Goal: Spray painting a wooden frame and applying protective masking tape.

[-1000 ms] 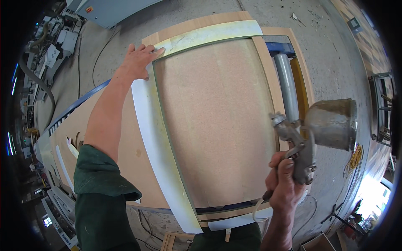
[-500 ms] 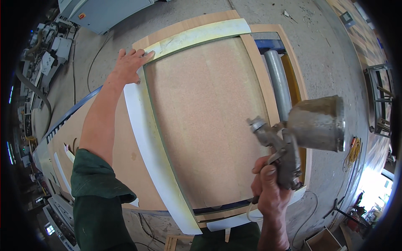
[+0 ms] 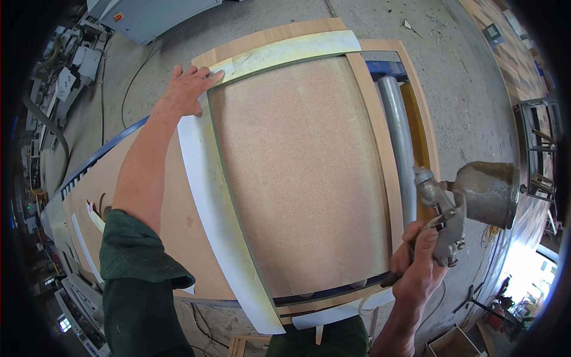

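Note:
My left hand (image 3: pixel 185 92) lies with fingers spread over the far left corner of a wooden frame (image 3: pixel 373 119). Its fingertips press where two paper strips meet: a far yellow-stained strip (image 3: pixel 285 52) and a long white left strip (image 3: pixel 205 172). My right hand (image 3: pixel 419 271) grips a metal spray gun (image 3: pixel 443 208) beyond the frame's right side, and its cup (image 3: pixel 489 193) points to the right. Inside the frame sits a pinkish-brown board (image 3: pixel 303 172). Another white strip (image 3: pixel 345 310) covers part of the near edge.
A roller stand with a metal roller (image 3: pixel 397 131) supports the frame on the right. At left lies a large brown panel (image 3: pixel 184 238). A light hose (image 3: pixel 367 302) hangs below the gun. On the floor are a grey cabinet (image 3: pixel 151 21), cables and a wooden box (image 3: pixel 455 345).
My right hand and the spray gun have moved right and a little nearer, from over the board to outside the frame. My left hand stays at the corner.

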`<state>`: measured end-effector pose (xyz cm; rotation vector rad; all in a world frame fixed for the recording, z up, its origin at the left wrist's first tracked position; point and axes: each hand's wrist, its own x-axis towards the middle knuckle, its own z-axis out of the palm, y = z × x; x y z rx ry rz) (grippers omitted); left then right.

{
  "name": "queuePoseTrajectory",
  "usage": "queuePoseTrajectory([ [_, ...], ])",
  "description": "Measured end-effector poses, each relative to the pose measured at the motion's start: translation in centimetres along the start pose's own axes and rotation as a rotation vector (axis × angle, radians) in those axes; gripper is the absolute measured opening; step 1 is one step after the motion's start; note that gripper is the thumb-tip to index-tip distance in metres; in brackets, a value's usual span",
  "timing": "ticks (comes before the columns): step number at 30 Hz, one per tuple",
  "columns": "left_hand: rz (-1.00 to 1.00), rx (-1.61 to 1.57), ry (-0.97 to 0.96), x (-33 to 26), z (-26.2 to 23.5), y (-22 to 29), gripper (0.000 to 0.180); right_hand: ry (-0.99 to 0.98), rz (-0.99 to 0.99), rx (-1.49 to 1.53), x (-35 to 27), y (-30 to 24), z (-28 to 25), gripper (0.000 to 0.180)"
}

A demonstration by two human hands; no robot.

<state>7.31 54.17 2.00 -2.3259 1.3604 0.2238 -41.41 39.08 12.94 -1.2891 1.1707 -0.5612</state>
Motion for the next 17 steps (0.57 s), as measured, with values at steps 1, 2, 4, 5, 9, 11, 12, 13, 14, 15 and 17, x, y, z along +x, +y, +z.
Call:
queuePoseTrajectory([
  [1,0.005,-0.005,0.008,0.0,-0.2,0.1,0.123,0.008,-0.006,-0.004,0.1,-0.1,-0.1,0.048],
  [2,-0.016,0.005,-0.032,-0.2,-0.6,0.3,0.121,0.053,-0.037,-0.004,0.4,-0.1,0.0,0.048],
  [4,-0.03,0.01,-0.062,-0.3,-0.8,0.5,0.12,0.109,-0.076,-0.008,0.6,-0.2,0.1,0.048],
  [5,-0.032,0.015,-0.068,-0.4,-0.7,0.3,0.12,0.103,-0.079,0.001,0.5,-0.3,0.5,0.047],
  [9,-0.031,0.008,-0.07,-0.1,-0.4,0.2,0.121,0.022,-0.028,0.015,-0.8,0.5,0.5,0.048],
  [11,-0.023,0.008,-0.062,0.0,-0.4,0.2,0.121,-0.081,0.003,0.025,-2.0,0.4,1.0,0.051],
  [12,-0.016,0.008,-0.056,0.0,-0.5,0.3,0.121,-0.107,0.019,0.041,-2.7,0.5,1.4,0.051],
  [13,-0.015,0.006,-0.052,0.0,-0.6,0.3,0.121,-0.134,0.035,0.057,-3.2,0.5,1.8,0.051],
  [14,-0.024,0.004,-0.069,-0.2,-0.9,0.3,0.121,-0.214,0.061,0.112,-3.7,0.3,2.1,0.05],
  [15,-0.033,0.002,-0.085,-0.3,-1.0,0.3,0.121,-0.296,0.059,0.078,-3.9,0.4,2.0,0.051],
  [17,-0.039,-0.011,-0.094,-0.4,-1.2,0.3,0.122,-0.438,0.051,-0.013,-4.2,0.7,1.5,0.055],
])
